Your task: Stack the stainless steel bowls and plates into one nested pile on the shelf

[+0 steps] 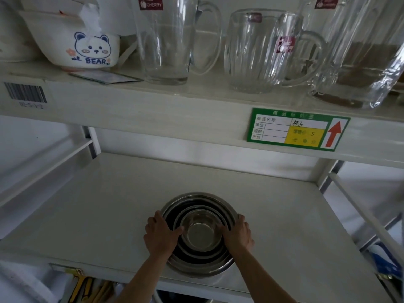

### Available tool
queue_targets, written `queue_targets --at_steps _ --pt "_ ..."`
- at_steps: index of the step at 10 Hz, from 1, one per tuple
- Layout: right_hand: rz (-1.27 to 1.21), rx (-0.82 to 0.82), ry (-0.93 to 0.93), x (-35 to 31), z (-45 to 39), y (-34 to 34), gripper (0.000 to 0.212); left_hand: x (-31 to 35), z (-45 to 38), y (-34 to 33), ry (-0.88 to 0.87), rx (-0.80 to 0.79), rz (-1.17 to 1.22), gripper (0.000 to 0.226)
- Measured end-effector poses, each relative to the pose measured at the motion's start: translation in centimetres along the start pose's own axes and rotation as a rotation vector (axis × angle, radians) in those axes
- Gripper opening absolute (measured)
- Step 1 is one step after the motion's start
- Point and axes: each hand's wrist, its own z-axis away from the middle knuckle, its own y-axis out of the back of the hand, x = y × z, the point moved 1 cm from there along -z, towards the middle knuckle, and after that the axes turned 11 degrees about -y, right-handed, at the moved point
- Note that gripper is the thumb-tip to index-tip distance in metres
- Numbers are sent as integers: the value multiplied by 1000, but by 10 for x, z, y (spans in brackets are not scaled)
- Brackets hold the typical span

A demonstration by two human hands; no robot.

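Both hands, left and right, clamp opposite rims of the nested pile of round stainless steel bowls, likely steadying it on the white shelf.

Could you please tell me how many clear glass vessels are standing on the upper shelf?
3: a plain jug left of centre, a ribbed mug beside it, and a large jug at the right, cut off by the frame; more may be hidden.

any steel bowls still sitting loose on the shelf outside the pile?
No: the shelf holds only the one nested pile, gripped by the left hand and right hand.
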Motion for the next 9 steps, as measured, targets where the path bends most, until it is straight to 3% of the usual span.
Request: queue_targets --at_steps 3,6,8,9 --pt "-17 63 24 4 -4 -8 62 -1 1 -5 2 72 -48 96" --pt "11 43 24 1 2 -1 71 2 2 -1 -4 42 -48 100" --pt "-4 -79 -19 2 1 11 86 1 6 7 -16 24 68 98" --pt "-6 -27 -3 -2 0 20 85 1 5 13 -50 123 124 88"
